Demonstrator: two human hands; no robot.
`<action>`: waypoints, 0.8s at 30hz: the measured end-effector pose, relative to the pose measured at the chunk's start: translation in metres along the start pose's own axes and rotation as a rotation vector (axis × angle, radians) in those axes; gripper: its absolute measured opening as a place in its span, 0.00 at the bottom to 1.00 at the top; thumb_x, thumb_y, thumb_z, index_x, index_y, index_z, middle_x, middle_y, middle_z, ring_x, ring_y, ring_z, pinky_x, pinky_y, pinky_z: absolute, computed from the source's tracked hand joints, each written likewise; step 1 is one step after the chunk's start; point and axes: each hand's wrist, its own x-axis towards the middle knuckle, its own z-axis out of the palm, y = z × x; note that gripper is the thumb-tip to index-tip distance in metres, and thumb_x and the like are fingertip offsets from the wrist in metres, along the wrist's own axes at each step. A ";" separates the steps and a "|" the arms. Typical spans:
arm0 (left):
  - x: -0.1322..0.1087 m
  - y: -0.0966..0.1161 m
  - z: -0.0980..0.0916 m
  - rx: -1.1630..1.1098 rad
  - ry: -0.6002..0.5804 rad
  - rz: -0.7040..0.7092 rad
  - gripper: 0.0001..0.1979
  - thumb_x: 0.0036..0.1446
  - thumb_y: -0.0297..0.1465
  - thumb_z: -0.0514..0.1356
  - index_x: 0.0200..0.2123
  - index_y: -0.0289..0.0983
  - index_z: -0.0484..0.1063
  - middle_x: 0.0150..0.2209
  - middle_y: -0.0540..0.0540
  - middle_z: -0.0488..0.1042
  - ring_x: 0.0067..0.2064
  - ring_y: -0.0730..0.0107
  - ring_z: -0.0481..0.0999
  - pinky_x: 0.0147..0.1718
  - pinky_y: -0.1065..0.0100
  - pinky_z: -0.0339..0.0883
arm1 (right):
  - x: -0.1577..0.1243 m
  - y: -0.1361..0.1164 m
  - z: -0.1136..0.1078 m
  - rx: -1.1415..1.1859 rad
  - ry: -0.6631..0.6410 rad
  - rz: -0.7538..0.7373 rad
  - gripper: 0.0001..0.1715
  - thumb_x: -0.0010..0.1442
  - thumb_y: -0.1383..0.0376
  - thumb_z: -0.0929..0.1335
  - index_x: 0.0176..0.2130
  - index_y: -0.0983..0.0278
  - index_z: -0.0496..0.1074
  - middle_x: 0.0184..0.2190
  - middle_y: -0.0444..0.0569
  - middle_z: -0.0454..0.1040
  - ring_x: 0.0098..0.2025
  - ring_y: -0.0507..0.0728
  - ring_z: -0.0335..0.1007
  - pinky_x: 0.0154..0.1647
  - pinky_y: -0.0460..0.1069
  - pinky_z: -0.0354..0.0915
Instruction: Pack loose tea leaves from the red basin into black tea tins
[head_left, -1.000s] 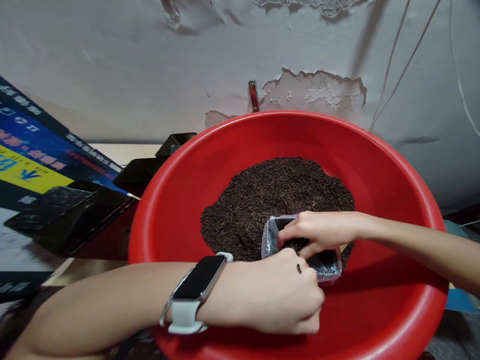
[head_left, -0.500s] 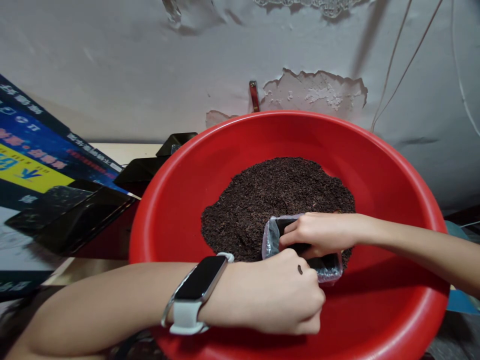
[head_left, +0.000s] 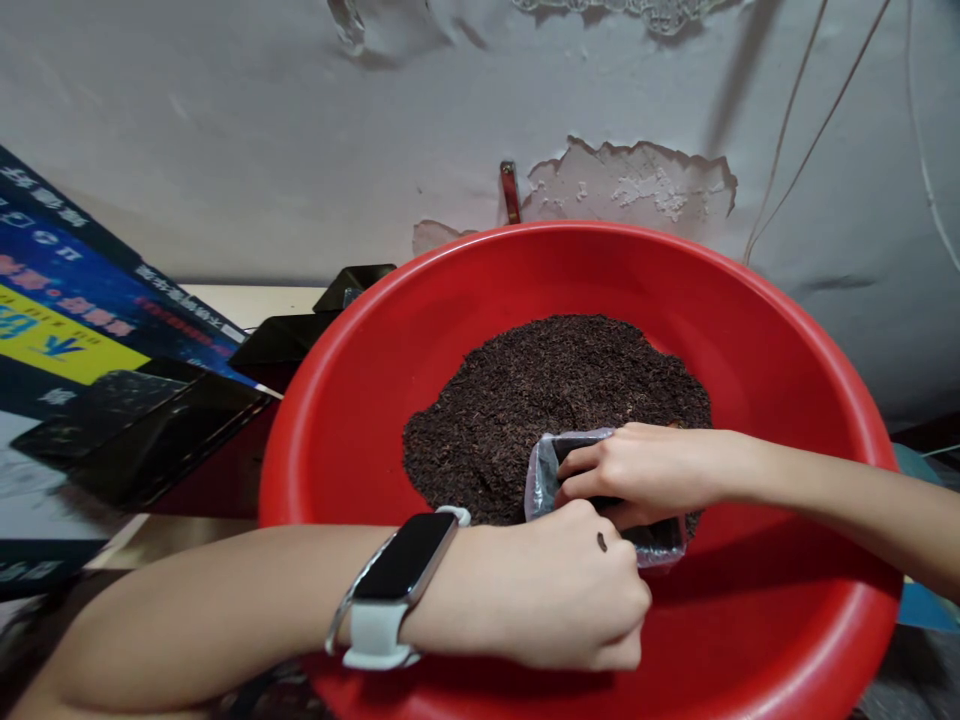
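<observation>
Wall (head_left: 225, 120): pale and peeling behind the basin, bare plaster showing near a short red strip (head_left: 510, 192) just above the far rim.
Basin (head_left: 772, 360): wide, round, red, filling most of my view.
Mound (head_left: 555, 380): loose dark grains on the basin's floor, the visible heap shaped as it was a second ago.
Box (head_left: 541, 485): small, clear-sided, inside the basin at the mound's near edge, right where it was.
Right hand (head_left: 660, 465): reaching over the box, fingers down inside; a second ago brown stuff showed beneath them, now mostly hidden. Whether the fingertips pinch anything, I can't tell.
Left hand (head_left: 547, 590): curled, knuckles up, against the box's near side, barely shifted; its fingertips are hidden, so I can't tell whether they grip.
Speck (head_left: 602, 542): dark, still stuck on the left hand's back.
Watch (head_left: 405, 555): white-strapped, on the left wrist.
Left of the basin: dark containers (head_left: 172, 430) before a blue-and-yellow printed panel (head_left: 67, 335).
</observation>
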 end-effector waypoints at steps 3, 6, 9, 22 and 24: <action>0.000 -0.001 0.003 -0.005 0.029 0.018 0.10 0.54 0.30 0.57 0.24 0.34 0.75 0.21 0.46 0.74 0.20 0.68 0.70 0.22 0.68 0.62 | -0.003 0.000 -0.006 0.028 0.031 0.029 0.18 0.60 0.61 0.65 0.49 0.63 0.69 0.39 0.50 0.73 0.32 0.51 0.69 0.28 0.45 0.55; 0.001 -0.002 0.004 -0.009 0.011 0.020 0.10 0.54 0.31 0.57 0.25 0.35 0.74 0.21 0.46 0.74 0.21 0.68 0.70 0.23 0.68 0.62 | -0.005 0.003 -0.015 0.134 0.101 0.033 0.17 0.61 0.62 0.64 0.49 0.65 0.70 0.33 0.48 0.74 0.30 0.50 0.68 0.30 0.44 0.57; 0.001 -0.002 0.004 -0.007 0.005 0.018 0.09 0.54 0.31 0.57 0.25 0.35 0.74 0.22 0.46 0.74 0.21 0.67 0.71 0.23 0.68 0.63 | -0.005 0.012 -0.022 0.244 0.247 0.051 0.14 0.61 0.64 0.63 0.44 0.67 0.72 0.30 0.46 0.74 0.28 0.47 0.67 0.31 0.42 0.58; -0.003 0.001 0.024 0.139 0.195 0.106 0.03 0.52 0.25 0.60 0.26 0.33 0.70 0.24 0.47 0.72 0.24 0.68 0.71 0.19 0.66 0.59 | 0.000 0.121 0.031 0.045 0.172 0.580 0.34 0.57 0.56 0.66 0.58 0.70 0.61 0.55 0.61 0.63 0.54 0.62 0.62 0.53 0.54 0.60; -0.003 0.002 0.023 0.161 0.215 0.132 0.03 0.51 0.22 0.60 0.26 0.33 0.71 0.24 0.47 0.71 0.24 0.68 0.70 0.20 0.66 0.60 | 0.002 0.124 0.051 0.015 0.127 0.621 0.43 0.55 0.52 0.67 0.62 0.70 0.54 0.60 0.63 0.55 0.58 0.66 0.57 0.56 0.57 0.58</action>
